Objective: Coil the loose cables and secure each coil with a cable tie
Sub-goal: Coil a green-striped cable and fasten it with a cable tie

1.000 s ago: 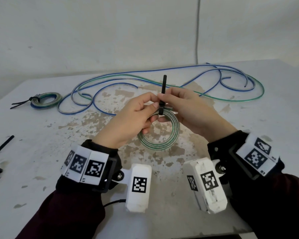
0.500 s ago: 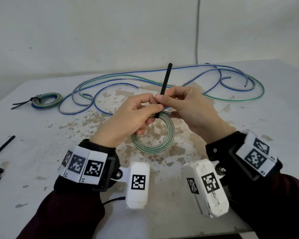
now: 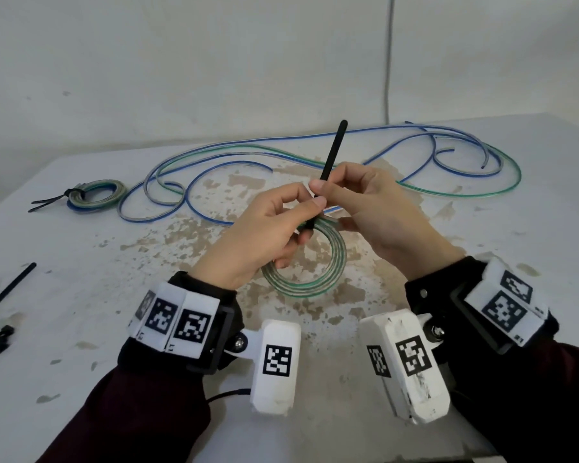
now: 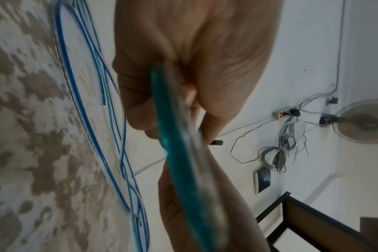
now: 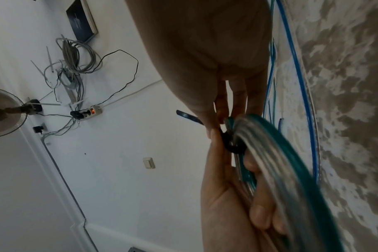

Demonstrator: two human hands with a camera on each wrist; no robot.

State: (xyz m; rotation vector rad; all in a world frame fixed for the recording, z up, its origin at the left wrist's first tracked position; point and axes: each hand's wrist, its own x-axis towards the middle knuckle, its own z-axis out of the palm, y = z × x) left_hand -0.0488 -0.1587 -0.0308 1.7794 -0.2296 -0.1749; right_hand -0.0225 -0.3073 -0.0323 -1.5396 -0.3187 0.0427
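Left hand (image 3: 264,233): grips coil (image 3: 310,279).
Right hand (image 3: 378,208): pinches tie (image 3: 330,155), looped round coil.
Writing: none legible; wrist tags (image 3: 178,320) carry square codes.

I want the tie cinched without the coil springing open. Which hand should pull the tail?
Probably the right hand: it already pinches the cable tie tail, while the left hand holds the coil at the tie's loop.
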